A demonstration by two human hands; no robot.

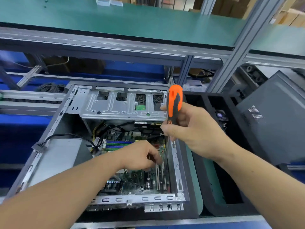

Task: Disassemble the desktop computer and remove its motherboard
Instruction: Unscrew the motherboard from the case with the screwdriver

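Observation:
The open desktop case (54, 123) lies on its side in front of me, and the green motherboard (137, 180) shows on its floor. My right hand (193, 129) grips an orange-and-black screwdriver (175, 103) upright, its shaft running down along the case's right wall towards the board. My left hand (140, 156) reaches inside the case over the board, fingers curled down near the expansion slots (160, 176); whether it holds something is hidden. The silver drive cage (122, 104) spans the far end of the case, with black cables (115, 128) below it.
A grey power supply (61, 156) fills the case's left side, with a loose cable connector (39, 146) on the rim. A black foam tray (212, 162) lies to the right, and a dark side panel (274, 118) leans beyond it. A green shelf (132, 20) hangs overhead.

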